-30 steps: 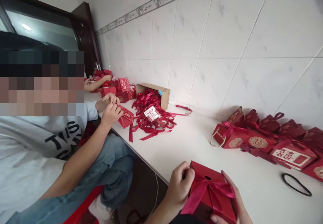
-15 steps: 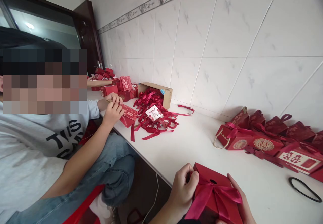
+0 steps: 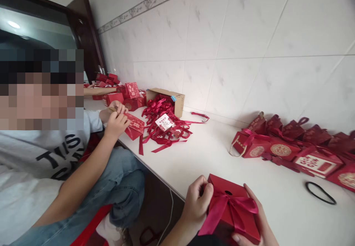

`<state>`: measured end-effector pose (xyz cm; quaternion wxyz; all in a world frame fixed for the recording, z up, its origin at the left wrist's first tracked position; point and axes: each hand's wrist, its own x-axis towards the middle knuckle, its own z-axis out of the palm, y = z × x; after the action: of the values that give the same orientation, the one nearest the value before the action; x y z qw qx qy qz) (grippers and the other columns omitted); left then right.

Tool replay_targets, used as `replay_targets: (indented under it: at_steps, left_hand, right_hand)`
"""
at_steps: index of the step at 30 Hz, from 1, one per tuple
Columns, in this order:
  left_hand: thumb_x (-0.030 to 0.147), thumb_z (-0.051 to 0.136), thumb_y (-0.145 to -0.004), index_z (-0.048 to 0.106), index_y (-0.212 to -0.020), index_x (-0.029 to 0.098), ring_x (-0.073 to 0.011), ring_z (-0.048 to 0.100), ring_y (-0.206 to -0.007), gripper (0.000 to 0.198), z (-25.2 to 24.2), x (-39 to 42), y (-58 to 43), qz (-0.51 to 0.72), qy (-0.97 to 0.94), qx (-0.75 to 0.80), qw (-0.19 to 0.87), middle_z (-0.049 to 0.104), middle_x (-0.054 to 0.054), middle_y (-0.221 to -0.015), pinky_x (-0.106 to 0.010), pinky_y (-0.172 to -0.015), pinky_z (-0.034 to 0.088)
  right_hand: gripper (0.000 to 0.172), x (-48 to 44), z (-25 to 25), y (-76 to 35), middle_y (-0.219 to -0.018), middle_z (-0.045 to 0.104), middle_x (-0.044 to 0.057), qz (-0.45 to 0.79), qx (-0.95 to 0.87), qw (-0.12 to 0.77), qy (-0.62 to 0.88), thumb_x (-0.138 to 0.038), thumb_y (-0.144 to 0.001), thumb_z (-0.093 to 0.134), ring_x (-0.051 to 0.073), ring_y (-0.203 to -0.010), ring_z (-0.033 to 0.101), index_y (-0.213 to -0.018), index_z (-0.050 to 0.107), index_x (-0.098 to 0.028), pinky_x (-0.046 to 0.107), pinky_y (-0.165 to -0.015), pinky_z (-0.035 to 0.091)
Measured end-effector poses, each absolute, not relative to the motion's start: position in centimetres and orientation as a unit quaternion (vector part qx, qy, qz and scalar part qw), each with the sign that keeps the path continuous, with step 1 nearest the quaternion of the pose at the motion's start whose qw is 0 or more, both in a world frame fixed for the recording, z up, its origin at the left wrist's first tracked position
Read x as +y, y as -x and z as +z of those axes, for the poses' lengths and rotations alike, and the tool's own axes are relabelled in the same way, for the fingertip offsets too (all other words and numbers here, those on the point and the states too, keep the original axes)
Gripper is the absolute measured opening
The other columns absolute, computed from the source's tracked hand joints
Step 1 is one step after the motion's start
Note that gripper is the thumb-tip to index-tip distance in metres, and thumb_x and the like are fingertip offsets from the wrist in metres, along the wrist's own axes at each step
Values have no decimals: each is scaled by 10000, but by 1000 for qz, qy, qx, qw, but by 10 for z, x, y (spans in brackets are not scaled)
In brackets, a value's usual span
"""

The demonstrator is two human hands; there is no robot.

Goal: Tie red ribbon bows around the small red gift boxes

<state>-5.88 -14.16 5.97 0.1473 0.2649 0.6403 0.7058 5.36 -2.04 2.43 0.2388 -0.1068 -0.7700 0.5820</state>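
Left hand [image 3: 198, 198] pinching its left side and right hand [image 3: 262, 216] wrapped around its right, a person grips a red box [image 3: 226, 218] by the white surface's [image 3: 205, 146] near edge, where over-tight fingers could dent it or crush its ribbon bow [image 3: 229, 200]

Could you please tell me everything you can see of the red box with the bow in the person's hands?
The red box looks like smooth card, with a dark round hole and a shiny magenta ribbon bow, its tails hanging over the box. It is tilted, near the edge of the white table. The left hand grips its upper left corner; the right hand holds its right side, thumb at the lower edge. Its underside is hidden.
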Motion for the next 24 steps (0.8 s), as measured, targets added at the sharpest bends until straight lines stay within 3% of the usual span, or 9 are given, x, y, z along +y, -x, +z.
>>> replay_targets:
  at_steps: [8, 16, 24]
  left_hand:
    - [403, 423, -858, 305, -608, 207, -106, 299, -557, 338, 63, -144, 61, 703, -264, 640, 162, 301, 51, -579, -239, -553, 293]
    - [455, 449, -843, 303, -604, 207, -104, 300, -554, 374, 64, -144, 60, 704, -259, 639, 168, 293, 51, -577, -233, -549, 290]
    - [398, 425, -864, 310, -610, 209, -107, 285, -556, 337, 60, -143, 58, 711, -268, 629, 164, 285, 53, -576, -244, -550, 271]
  right_hand:
    - [1082, -22, 27, -51, -1392, 417, 162, 619, -746, 225, 97, -652, -666, 644, 292, -1209, 505, -1463, 60, -211, 391, -1014, 410]
    - [1040, -24, 26, -53, -1380, 430, 159, 628, -733, 240, 107, -621, -678, 655, 313, -1221, 489, -1459, 91, -229, 419, -1013, 410]
    - [991, -24, 28, -56, -1376, 448, 158, 584, -770, 234, 104, -652, -739, 561, 314, -1212, 504, -1467, 55, -210, 394, -983, 452]
